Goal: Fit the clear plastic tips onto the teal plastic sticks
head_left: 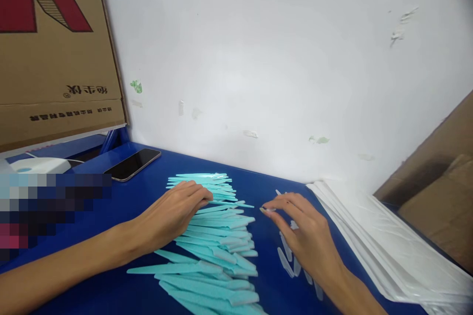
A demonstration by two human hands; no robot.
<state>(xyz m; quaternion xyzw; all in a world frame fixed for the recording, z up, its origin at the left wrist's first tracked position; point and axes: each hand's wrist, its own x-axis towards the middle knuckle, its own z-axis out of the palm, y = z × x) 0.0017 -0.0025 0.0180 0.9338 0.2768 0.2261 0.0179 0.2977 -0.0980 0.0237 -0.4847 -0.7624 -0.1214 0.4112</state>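
Observation:
Turquoise sticks that look like eyebrow razors point(218, 231) lie in a long, loose pile on the blue table. Many have a wider end to the right. Over the left side of the pile, my left hand point(181, 209) has its fingers curled around a slim turquoise razor point(238, 204) that points right. My right hand point(306, 229) is just across from it, thumb and fingertips pinched on a small translucent piece like a blade cap point(271, 209), mostly hidden. Beneath and beside that hand lie several loose translucent caps point(284, 261).
A phone point(135, 164) lies at the back left of the blue table point(111, 206), near a white device point(42, 165). Flat white plastic bags point(384, 246) are stacked on the right. A cardboard box point(59, 64) stands at left; the white wall point(258, 59) rises behind.

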